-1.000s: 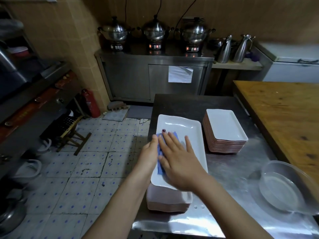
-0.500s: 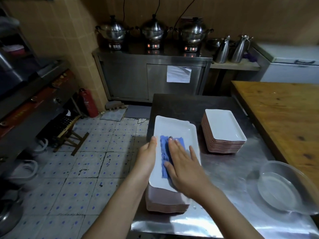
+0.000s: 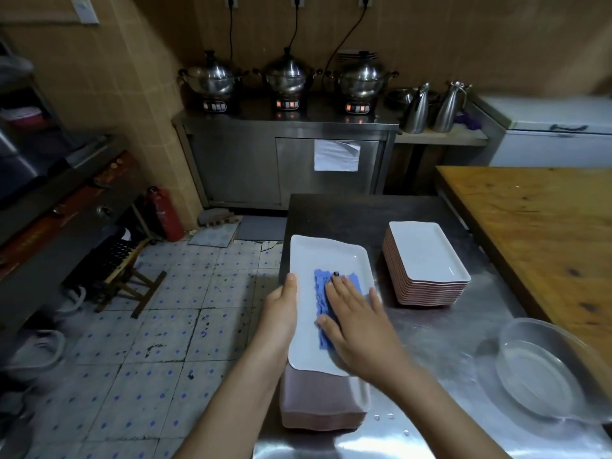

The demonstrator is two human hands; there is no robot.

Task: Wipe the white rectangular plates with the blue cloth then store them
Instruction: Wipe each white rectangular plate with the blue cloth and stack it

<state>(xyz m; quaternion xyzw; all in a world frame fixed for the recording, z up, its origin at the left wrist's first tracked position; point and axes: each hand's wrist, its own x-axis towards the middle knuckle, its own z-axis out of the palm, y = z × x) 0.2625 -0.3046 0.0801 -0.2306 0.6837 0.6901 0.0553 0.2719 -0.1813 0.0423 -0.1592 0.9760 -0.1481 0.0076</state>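
A white rectangular plate is held tilted above a near stack of plates on the steel table. My left hand grips the plate's left edge, thumb on the rim. My right hand presses the blue cloth flat onto the plate's inner face with straight fingers. A second stack of white plates stands to the right on the table.
A clear glass bowl sits at the right front of the steel table. A wooden counter borders the right. Three steel pots and two jugs stand on a cabinet at the back. Tiled floor lies on the left.
My right hand with the blue cloth has slid from the plate's left part toward its middle and right. My left hand keeps its hold on the left edge.
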